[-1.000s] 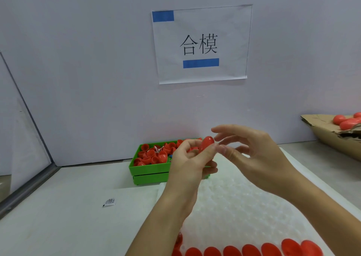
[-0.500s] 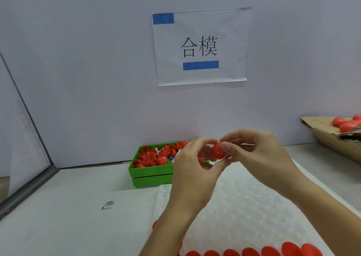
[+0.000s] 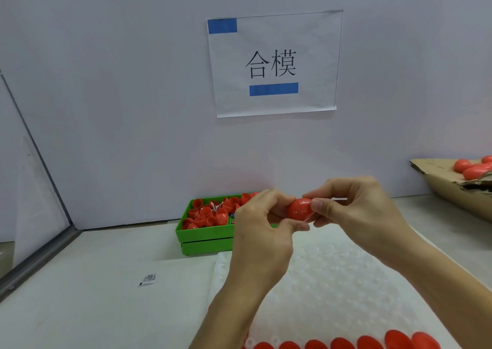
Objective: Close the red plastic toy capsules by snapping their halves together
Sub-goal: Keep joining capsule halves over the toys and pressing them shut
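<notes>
White tray [image 3: 346, 282]: a dimpled sheet on the table; its near edge is cut off by the bottom of the frame, and both forearms cover part of it.
Cardboard box [image 3: 447, 188]: at the far right, cropped by the frame edge, with a few closed red capsules lying in it.
Green bin [image 3: 205, 235]: against the wall, holding loose red capsule halves; its right end is hidden behind the left hand.
Row of capsules [image 3: 343, 344]: red tops along the tray's near edge, only their upper parts showing.
Left hand [image 3: 262, 226]: fingers curled round the left end of the capsule, which the knuckles hide.
Right hand [image 3: 354, 210]: thumb and fingers pinch the capsule's right end.
Red capsule [image 3: 299, 209]: held in the air between both hands, above the tray's far edge and just in front of the bin; the seam is covered, so whether the halves are fully snapped probably cannot be told.
Small packet [image 3: 148, 279]: on the table left of the tray, print too small to read.
Change: a second ago only the left hand held the capsule, with the right hand's fingers spread beside it; now both hands grip it, and they sit lower in view.
</notes>
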{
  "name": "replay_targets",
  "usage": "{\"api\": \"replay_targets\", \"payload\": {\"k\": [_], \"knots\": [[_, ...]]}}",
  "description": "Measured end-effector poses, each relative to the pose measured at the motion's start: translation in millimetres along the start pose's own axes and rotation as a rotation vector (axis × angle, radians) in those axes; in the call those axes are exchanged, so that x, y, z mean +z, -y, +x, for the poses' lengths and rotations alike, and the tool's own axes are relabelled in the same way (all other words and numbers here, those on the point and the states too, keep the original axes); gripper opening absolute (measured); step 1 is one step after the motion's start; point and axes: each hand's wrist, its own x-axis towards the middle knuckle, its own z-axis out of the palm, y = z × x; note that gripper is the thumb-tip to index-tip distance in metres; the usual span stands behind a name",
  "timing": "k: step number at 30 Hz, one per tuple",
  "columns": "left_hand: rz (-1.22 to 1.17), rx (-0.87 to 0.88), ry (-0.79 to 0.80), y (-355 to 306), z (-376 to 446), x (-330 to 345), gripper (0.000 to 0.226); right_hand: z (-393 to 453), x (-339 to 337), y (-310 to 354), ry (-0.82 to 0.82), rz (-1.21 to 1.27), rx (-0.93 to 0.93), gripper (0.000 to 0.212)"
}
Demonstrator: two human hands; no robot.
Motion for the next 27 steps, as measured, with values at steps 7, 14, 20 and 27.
{"api": "replay_targets", "payload": {"k": [7,14,20,27], "knots": [[-0.152,-0.153,0.070,-3.2,1.8,-3.0,0.028,-0.8,-6.4,7.1,0.066,0.146,0.001,0.027],[-0.109,-0.161,0.230,-2.5,5.8,-16.8,0.044,0.3,-6.2,6.0,0.075,0.211,-0.013,0.029],[-0.104,-0.123,0.286,-3.9,5.6,-18.7,0.045,-0.5,-5.2,9.2,0.088,0.191,-0.006,0.028],[0.016,-0.029,0.144,0.2,3.4,-15.3,0.038,-7.3,-2.1,18.9,0.238,0.102,0.023,0.025]]}}
